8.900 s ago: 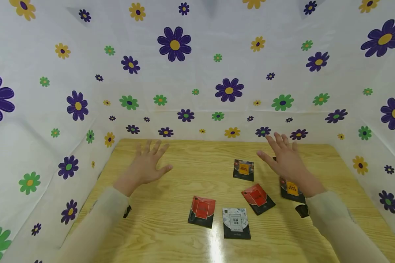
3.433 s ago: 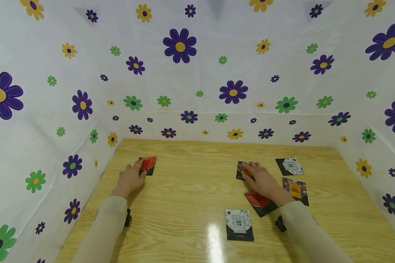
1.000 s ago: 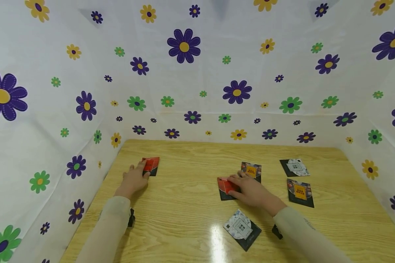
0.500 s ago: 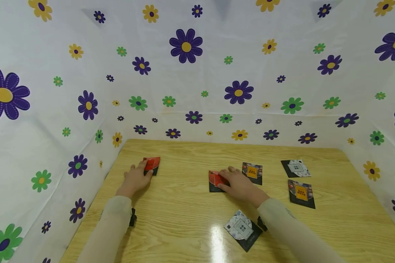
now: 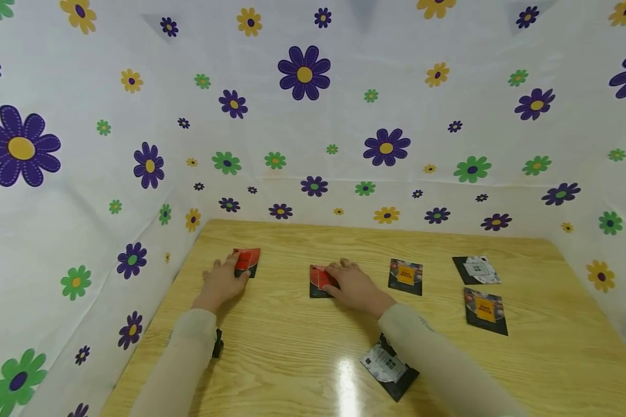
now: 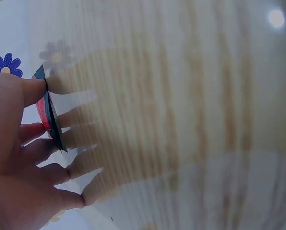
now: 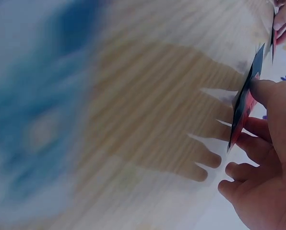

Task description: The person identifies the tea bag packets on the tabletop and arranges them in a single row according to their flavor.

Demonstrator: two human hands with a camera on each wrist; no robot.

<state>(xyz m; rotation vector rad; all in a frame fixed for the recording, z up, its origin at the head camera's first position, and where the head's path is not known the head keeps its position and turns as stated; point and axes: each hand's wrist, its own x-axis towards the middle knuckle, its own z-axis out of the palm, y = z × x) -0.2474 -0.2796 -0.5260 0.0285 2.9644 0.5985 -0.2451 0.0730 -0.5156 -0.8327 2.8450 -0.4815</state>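
Note:
In the head view my left hand (image 5: 221, 284) rests on a flat red-and-black packet (image 5: 253, 265) at the back left of the table. The left wrist view shows thumb and fingertips on that packet (image 6: 49, 115), the other fingertips down on the tabletop. Nearer the middle, my right hand (image 5: 357, 286) presses on a second red-and-black packet (image 5: 318, 281). Its fingers lie over the packet's right side and hide part of it. From the right wrist, thumb and fingers show lightly bent on this packet's red face (image 7: 248, 103).
Two packets with orange labels, one middle right (image 5: 406, 277) and one farther right (image 5: 486, 311), lie on the wood-grain table (image 5: 271, 359). A white-and-black packet (image 5: 476, 270) is at the back right; another (image 5: 388, 368) lies turned, partly under my right forearm. Flowered cloth (image 5: 339, 116) surrounds the table.
My right hand has slid the second red packet leftward, away from the orange-label packet. Earlier, the first red packet moved to the back left under my left hand, and the near white packet turned.

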